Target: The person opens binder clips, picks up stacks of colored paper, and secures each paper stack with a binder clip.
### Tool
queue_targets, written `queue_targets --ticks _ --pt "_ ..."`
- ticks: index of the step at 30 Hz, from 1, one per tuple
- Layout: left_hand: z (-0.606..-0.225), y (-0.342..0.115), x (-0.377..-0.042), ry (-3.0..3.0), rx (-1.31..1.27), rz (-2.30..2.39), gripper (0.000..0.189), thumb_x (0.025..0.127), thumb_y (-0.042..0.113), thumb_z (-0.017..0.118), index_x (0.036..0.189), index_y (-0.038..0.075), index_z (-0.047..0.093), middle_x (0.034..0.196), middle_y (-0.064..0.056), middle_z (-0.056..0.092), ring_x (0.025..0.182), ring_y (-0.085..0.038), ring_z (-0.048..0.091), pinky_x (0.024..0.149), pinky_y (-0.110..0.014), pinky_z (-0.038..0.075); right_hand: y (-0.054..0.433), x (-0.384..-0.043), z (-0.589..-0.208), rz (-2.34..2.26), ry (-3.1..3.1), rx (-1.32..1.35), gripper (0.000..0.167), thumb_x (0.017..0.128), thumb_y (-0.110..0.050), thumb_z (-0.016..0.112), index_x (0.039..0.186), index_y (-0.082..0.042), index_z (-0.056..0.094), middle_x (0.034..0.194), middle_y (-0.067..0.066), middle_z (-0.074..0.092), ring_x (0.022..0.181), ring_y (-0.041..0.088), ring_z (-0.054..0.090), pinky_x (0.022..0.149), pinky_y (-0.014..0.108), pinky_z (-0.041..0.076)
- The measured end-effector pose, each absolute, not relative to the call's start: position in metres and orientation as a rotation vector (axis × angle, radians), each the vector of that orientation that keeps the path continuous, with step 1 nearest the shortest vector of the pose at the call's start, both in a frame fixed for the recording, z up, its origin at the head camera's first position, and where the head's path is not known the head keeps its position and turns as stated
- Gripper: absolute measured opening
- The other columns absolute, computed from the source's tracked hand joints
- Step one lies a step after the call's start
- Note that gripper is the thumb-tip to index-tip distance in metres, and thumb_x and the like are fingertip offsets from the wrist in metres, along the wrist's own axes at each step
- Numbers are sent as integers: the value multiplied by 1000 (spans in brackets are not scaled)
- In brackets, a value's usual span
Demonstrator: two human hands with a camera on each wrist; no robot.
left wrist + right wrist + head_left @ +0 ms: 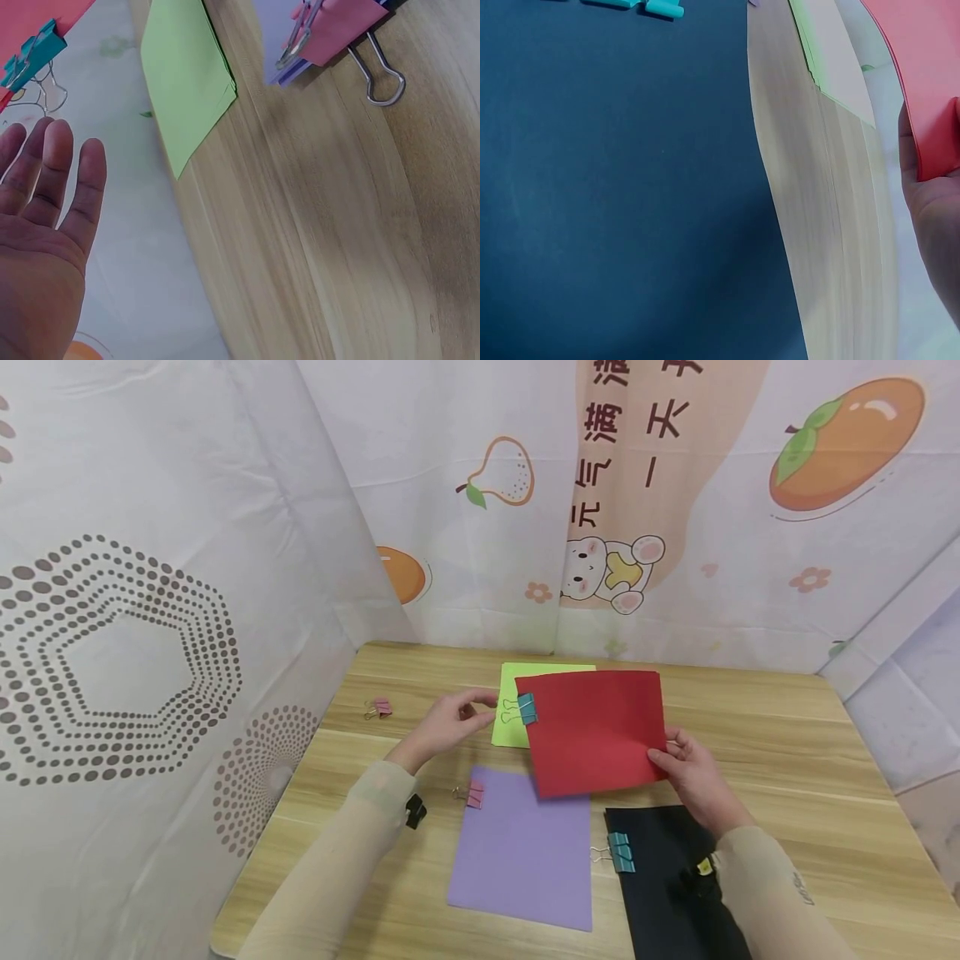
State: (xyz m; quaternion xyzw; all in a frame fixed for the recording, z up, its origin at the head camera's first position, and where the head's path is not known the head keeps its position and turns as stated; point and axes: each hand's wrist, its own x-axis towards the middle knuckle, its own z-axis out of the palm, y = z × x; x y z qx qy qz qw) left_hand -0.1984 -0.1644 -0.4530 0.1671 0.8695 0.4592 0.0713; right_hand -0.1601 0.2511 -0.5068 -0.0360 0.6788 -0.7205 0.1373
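Observation:
My right hand (697, 781) pinches the lower right edge of a stack of red paper (600, 735), which it holds up above the table. A teal binder clip (528, 708) sits on the stack's left edge, wire handles pointing left. Just left of those handles is my left hand (450, 724), its fingers extended and holding nothing. In the left wrist view, the fingertips (58, 139) appear close to the clip's handles; whether they touch them I cannot tell. The right wrist view shows my thumb partly cut off at the frame edge, over the red paper (922, 67).
Yellow-green paper (510, 735) lies partly under the red stack. Nearer are purple paper (521, 868) with a pink binder clip (475, 794) and black paper (660, 902) with a teal binder clip (621, 852). A loose pink binder clip (382, 707) lies at far left on the wooden table (795, 760).

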Motion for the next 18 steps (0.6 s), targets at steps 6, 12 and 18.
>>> queue_targets --ticks 6,12,18 --pt "-451 -166 -196 2618 473 1347 34 100 31 67 131 16 68 123 2 69 98 -18 62 86 -35 53 255 -160 -508 -2095 1966 -92 26 103 -14 62 126 -13 49 110 -11 73 97 8 72 89 19 55" --pt "-453 -170 -195 2621 434 1305 33 101 28 66 129 12 69 123 -1 70 100 -18 62 88 -37 53 259 -159 -507 -2097 1979 -67 28 103 -15 62 127 -12 48 109 -11 73 96 8 72 88 18 55" --pt "-458 -176 -195 2609 436 1303 31 101 26 66 129 14 69 124 -4 70 100 -19 63 88 -37 54 265 -157 -505 -2093 1990 -44 31 102 -16 63 129 -12 48 110 -12 72 97 8 71 88 17 55"
